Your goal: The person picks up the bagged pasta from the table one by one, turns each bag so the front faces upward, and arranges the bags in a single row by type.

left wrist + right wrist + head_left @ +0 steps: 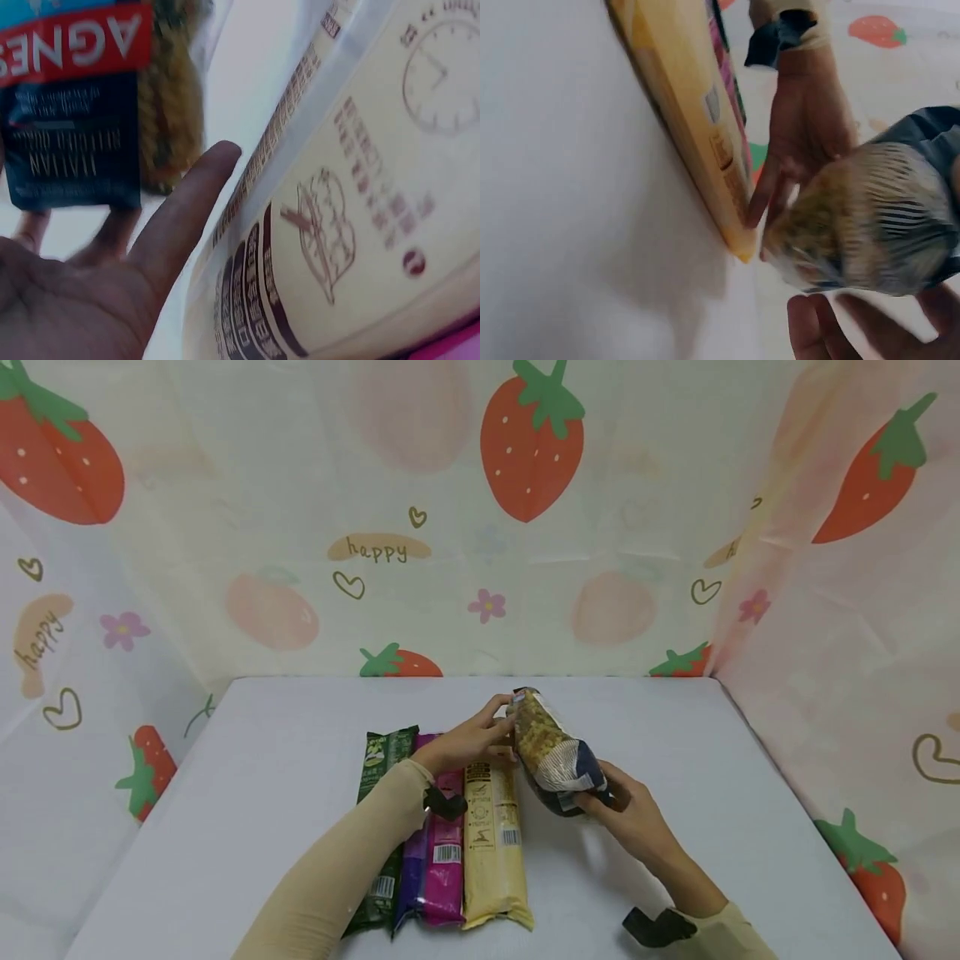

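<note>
A bag of spiral pasta point(551, 747) is held tilted above the table, with clear film, a dark blue end and striped print. My right hand point(633, 818) grips its near, dark end, thumb on one side and fingers on the other. At the far end, the fingers of my left hand point(468, 743) touch the bag. In the left wrist view one digit of the left hand point(97, 292) stretches out straight, apart from the pasta bag point(82, 112). Just below that hand lies a cream-yellow packet point(495, 852).
Left of the yellow packet lie a magenta-and-purple packet point(444, 877) and a dark green packet point(378, 893), side by side on the white table point(675, 727). The left forearm crosses above them. A strawberry-print cloth point(450, 610) surrounds the table at the back and sides.
</note>
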Action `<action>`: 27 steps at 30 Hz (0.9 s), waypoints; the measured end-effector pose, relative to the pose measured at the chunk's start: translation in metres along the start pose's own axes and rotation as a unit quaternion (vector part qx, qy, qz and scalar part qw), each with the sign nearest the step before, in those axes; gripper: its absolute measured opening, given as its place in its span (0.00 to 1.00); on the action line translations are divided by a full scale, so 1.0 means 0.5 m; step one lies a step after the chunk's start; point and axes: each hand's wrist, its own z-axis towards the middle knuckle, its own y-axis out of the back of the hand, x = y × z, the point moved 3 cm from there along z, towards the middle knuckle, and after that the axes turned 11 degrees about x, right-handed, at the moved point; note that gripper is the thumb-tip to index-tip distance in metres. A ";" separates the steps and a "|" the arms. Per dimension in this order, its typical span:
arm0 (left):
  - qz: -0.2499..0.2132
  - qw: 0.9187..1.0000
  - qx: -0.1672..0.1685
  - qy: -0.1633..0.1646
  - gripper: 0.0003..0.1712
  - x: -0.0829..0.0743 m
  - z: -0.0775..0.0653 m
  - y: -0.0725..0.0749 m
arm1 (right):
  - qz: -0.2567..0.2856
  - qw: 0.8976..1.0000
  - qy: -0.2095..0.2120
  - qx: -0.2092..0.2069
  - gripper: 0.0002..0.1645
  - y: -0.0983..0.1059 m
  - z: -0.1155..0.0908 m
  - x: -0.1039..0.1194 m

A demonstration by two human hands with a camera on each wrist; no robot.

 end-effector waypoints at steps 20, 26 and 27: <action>0.132 0.978 -0.142 0.070 0.43 -0.031 -0.026 -0.016 | -0.057 0.994 0.091 0.016 0.62 -0.009 0.008 0.012; 0.115 0.978 -0.161 0.063 0.43 -0.035 -0.039 -0.019 | -0.029 0.993 0.108 0.020 0.57 -0.014 0.008 0.017; 0.108 0.978 -0.165 0.061 0.43 -0.035 -0.041 -0.018 | -0.020 0.993 0.112 0.016 0.56 -0.015 0.009 0.019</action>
